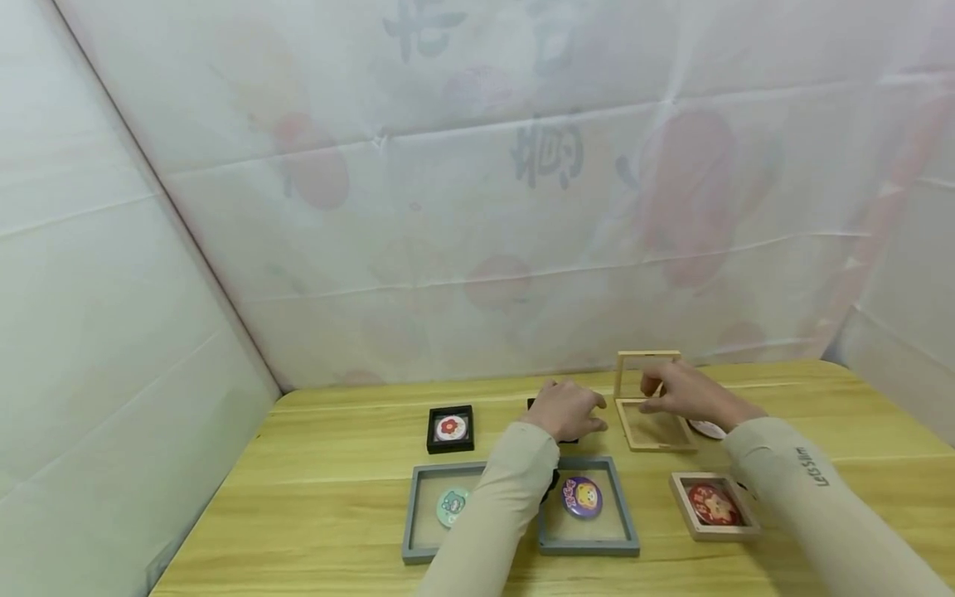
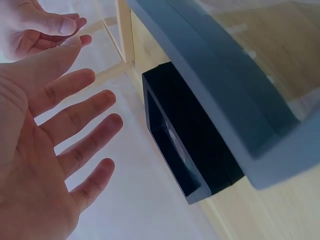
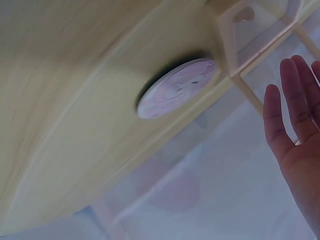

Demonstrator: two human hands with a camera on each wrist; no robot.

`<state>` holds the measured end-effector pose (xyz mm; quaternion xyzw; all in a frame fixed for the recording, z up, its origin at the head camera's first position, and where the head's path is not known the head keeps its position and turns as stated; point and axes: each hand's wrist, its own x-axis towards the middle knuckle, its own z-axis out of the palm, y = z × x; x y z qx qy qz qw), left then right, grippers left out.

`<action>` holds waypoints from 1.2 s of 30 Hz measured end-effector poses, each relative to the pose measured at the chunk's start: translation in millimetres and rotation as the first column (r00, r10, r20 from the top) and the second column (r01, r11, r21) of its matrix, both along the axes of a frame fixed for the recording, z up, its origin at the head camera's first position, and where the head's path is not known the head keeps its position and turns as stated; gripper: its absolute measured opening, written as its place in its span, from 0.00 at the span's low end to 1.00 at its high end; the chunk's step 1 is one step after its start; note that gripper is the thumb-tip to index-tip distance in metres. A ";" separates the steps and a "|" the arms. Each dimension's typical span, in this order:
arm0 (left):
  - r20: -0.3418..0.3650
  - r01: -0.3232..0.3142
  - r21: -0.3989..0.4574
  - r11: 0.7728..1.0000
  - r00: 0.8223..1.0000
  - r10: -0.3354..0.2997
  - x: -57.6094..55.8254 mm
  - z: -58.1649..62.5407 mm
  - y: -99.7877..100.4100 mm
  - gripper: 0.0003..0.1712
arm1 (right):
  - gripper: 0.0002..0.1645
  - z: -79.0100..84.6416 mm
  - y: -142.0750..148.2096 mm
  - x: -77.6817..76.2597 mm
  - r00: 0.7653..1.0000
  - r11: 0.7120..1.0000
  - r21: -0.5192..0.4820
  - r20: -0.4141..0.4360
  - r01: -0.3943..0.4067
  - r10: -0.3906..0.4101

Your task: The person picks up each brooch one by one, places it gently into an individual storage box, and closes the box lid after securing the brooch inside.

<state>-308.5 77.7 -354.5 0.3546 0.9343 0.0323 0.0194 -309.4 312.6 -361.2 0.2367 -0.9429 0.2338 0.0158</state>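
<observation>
My left hand (image 1: 563,410) hovers over a black box frame, mostly hidden beneath it. In the left wrist view its fingers are spread and relaxed, holding nothing, beside the black frame (image 2: 200,130). My right hand (image 1: 686,394) is over a light wooden frame (image 1: 625,427) that stands unfolded, one half flat and the other upright. In the right wrist view its fingers (image 3: 274,117) are extended, with nothing seen held; the thumb is out of that view. A round pink-and-white badge (image 3: 177,89) lies on the table beside the wooden frame, partly covered by my right arm in the head view.
Nearer me are two grey frames, one with a green badge (image 1: 452,507), one with a purple badge (image 1: 582,497). A small light frame (image 1: 697,531) with a red badge sits right, a black frame (image 1: 451,448) with a flower badge left. A white sheet (image 1: 418,249) hangs behind.
</observation>
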 end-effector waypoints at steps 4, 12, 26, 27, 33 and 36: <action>0.019 0.014 0.001 1.000 1.000 -0.014 3.8 -2.4 6.0 0.22 | 0.11 -3.9 9.0 5.9 1.000 1.000 0.023 -0.001 0.014 -0.014; 0.025 0.036 0.004 0.999 0.999 -0.036 6.5 -2.5 11.4 0.22 | 0.11 -2.9 21.6 11.4 0.999 0.996 0.070 0.008 0.048 -0.048; 0.067 0.053 0.005 0.999 0.996 -0.053 4.7 -7.2 14.3 0.19 | 0.06 -7.6 34.2 11.2 0.999 0.996 0.067 -0.002 0.052 -0.052; 0.070 0.054 0.001 0.999 0.996 -0.054 5.0 -7.2 14.7 0.18 | 0.06 -7.7 35.1 11.1 0.999 0.997 0.068 -0.002 0.047 -0.047; 0.095 0.070 -0.027 0.997 0.993 -0.067 10.0 -7.3 15.4 0.17 | 0.08 -11.1 38.5 11.9 0.999 0.997 0.069 0.000 0.041 -0.042; 0.095 0.079 -0.048 0.996 0.993 -0.075 12.4 -7.6 15.2 0.15 | 0.10 -12.6 40.7 13.3 0.999 0.996 0.077 -0.002 0.048 -0.048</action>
